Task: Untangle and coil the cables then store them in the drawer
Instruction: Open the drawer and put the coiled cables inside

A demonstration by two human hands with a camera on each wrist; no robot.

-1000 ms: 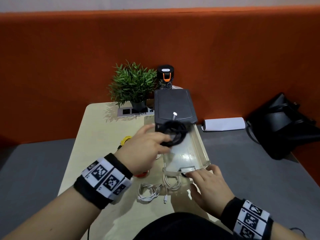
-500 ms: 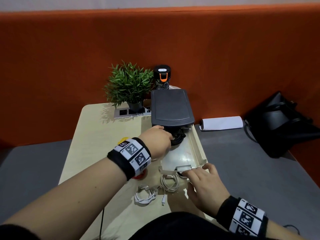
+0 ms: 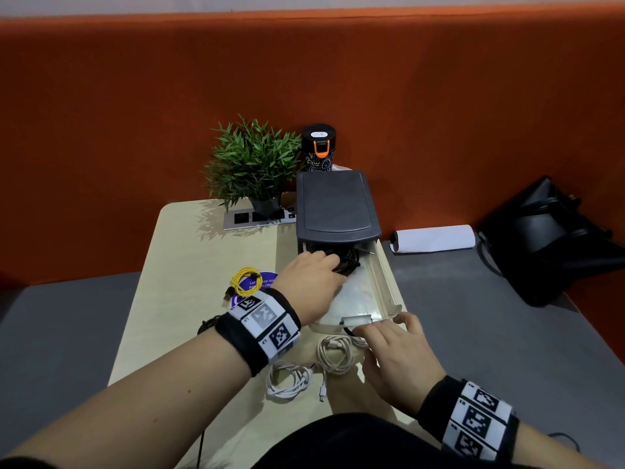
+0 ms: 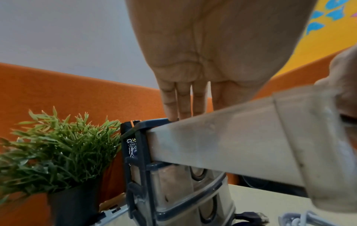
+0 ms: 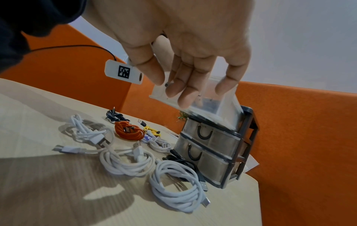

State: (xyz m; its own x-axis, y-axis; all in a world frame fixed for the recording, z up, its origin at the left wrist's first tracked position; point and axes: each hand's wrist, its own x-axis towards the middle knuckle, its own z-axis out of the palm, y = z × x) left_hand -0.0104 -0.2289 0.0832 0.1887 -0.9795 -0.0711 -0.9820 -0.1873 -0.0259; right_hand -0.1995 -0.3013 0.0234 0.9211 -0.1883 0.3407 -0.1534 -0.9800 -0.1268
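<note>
A small grey drawer unit (image 3: 334, 204) stands on the beige table (image 3: 189, 265) with its top drawer (image 3: 382, 286) pulled out. A coiled black cable (image 3: 348, 262) lies at the back of that drawer. My left hand (image 3: 324, 257) reaches in with straight fingers against the coil, and the left wrist view shows the fingers (image 4: 185, 104) extended over the drawer wall (image 4: 231, 137). My right hand (image 3: 382, 333) holds the drawer's front edge (image 5: 228, 107). Coiled white cables (image 3: 334, 353) (image 3: 287, 380), a yellow one (image 3: 247, 280) and an orange one (image 5: 128, 132) lie on the table.
A potted plant (image 3: 252, 164), a black flask (image 3: 318, 147) and a power strip (image 3: 257, 216) stand behind the unit. A white paper roll (image 3: 434, 238) and a black bag (image 3: 554, 238) lie on the grey surface to the right. Another dark cable (image 3: 208, 324) lies by my left wrist.
My left hand carried the black coil from above the drawer down to its back, and its fingers now lie straight against it. The right hand stayed at the drawer front.
</note>
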